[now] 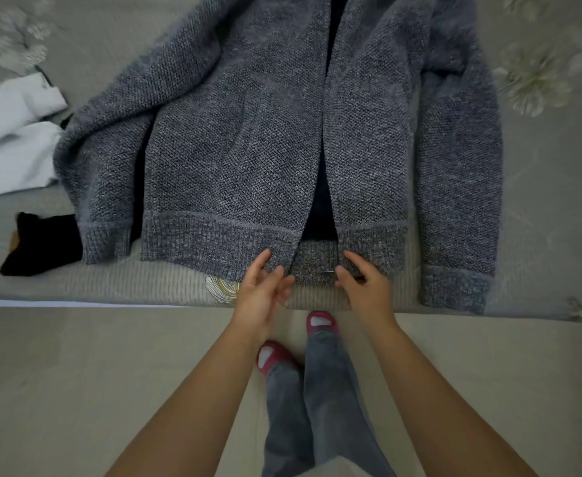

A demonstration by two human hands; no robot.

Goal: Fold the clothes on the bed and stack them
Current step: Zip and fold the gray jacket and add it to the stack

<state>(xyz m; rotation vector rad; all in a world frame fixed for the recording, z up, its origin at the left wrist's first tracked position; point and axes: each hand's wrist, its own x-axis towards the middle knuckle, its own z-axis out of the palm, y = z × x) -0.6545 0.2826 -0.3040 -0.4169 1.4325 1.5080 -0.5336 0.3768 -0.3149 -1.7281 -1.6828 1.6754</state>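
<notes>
A grey knitted cardigan (248,139) lies flat on the bed (540,201), front side up, its front opening slightly parted and both sleeves laid along its sides. My left hand (265,287) is at the hem of the left front panel, fingers spread and touching the ribbed edge. My right hand (361,284) rests on the hem of the right front panel, fingers curled at the fabric. Whether either hand pinches the hem firmly is unclear.
A white garment (10,139) lies at the left of the bed, and a black garment (38,246) sits near the cardigan's left cuff. The bed's near edge (110,297) runs across the view. Below it are the floor, my legs and pink slippers (320,321).
</notes>
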